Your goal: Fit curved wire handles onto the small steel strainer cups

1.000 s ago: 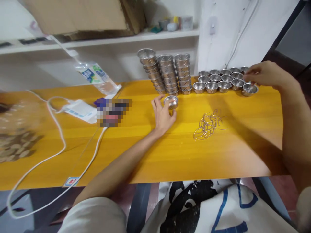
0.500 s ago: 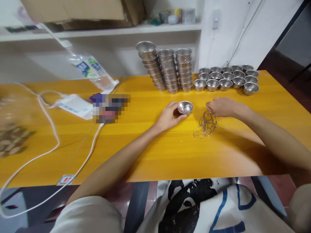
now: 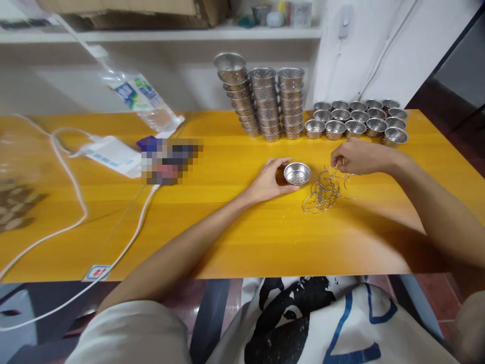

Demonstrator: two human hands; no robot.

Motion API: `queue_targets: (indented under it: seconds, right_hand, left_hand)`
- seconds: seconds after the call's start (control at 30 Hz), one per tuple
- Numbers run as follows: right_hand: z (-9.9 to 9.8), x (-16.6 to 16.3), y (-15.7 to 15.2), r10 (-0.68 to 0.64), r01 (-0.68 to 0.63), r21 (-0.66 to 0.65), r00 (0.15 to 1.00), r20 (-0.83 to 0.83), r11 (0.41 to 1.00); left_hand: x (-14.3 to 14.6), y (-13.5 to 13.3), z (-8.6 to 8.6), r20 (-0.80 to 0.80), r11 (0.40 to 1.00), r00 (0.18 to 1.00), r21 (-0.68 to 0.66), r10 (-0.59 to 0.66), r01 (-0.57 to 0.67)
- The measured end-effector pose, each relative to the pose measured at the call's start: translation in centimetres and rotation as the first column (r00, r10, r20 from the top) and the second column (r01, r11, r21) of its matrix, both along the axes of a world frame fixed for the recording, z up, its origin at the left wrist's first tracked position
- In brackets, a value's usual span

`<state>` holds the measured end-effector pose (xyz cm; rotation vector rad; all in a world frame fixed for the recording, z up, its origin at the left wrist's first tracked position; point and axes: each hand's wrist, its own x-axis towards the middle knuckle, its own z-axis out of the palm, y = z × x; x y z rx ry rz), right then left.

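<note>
My left hand (image 3: pixel 270 180) curls round a small perforated steel cup (image 3: pixel 297 173) that rests on the yellow table (image 3: pixel 235 222). Just right of the cup lies a tangle of thin wire rings (image 3: pixel 323 191). My right hand (image 3: pixel 359 156) is above the far edge of that tangle, fingers pinched on one wire ring lifted from the pile. Behind, three tall stacks of the same cups (image 3: pixel 267 103) stand near the back edge, with rows of single cups (image 3: pixel 358 121) to their right.
A white cable (image 3: pixel 68 202) loops across the left half of the table, beside a white packet (image 3: pixel 111 155) and a plastic bag (image 3: pixel 142 101). A blurred-out object (image 3: pixel 170 161) lies mid-left. A shelf with a cardboard box (image 3: pixel 125 7) runs behind.
My right hand came back from the rows of single cups to the wire rings and pinched one. My left hand slid the cup from near the stacks towards the rings.
</note>
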<state>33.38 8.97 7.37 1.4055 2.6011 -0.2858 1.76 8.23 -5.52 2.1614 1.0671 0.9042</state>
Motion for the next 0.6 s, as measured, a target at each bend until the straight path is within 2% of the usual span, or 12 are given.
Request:
queue_targets:
  seconds: [0.1,0.33,0.5,0.6]
  right_hand:
    - [0.05,-0.45,-0.19,0.011,-0.011,0.006,0.999,-0.036,1.0]
    - [-0.45,-0.43,0.02,-0.024,0.017,-0.09,0.996,-0.084,0.996]
    - [-0.47,-0.05,0.19,-0.046,0.047,0.041,0.999,-0.022,0.998]
    - [-0.47,-0.67,-0.19,-0.045,0.045,0.065,0.999,-0.001,0.997]
  left_hand:
    - [0.0,-0.02,0.39,-0.064,0.998,0.998,0.051,-0.022,0.025]
    - [-0.15,-0.19,0.52,-0.078,0.997,0.996,0.065,-0.033,0.038]
    - [-0.17,-0.4,0.56,-0.052,0.997,0.997,0.04,-0.066,0.068]
    - [-0.15,-0.36,0.37,-0.04,0.997,0.997,0.039,-0.064,0.066]
